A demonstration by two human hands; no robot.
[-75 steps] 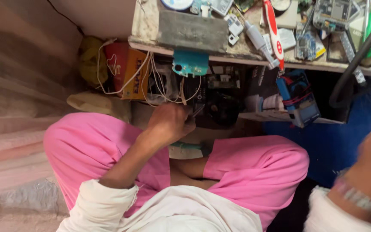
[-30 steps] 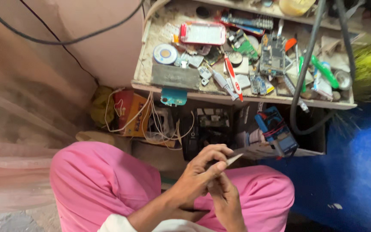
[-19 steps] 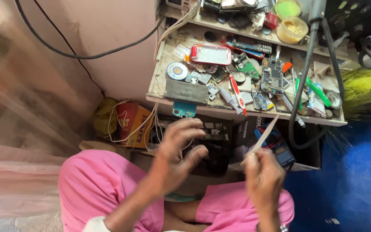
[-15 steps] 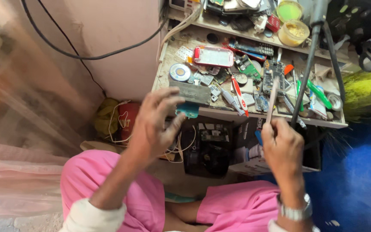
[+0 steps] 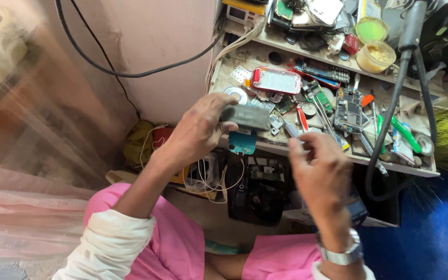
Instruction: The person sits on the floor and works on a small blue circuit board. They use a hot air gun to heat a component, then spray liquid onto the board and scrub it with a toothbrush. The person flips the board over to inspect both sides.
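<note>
left hand (image 5: pixel 199 129) gripping grey block (image 5: pixel 246 117) (over workbench (image 5: pixel 265 145))

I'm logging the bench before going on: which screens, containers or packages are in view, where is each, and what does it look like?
Phone: flat on the bench behind the left hand, red frame, pale screen.
Bare circuit board: mid-bench, upright rectangle, dark.
Green-lidded tub: back shelf, round.
Open tub: beside it, round, yellowish.
Grey block: in the left hand, rectangular.

A cramped phone repair workshop.
Circuit boards (image 5: pixel 349 109), a red phone (image 5: pixel 277 80) and tools litter the bench (image 5: pixel 338 150).
</note>
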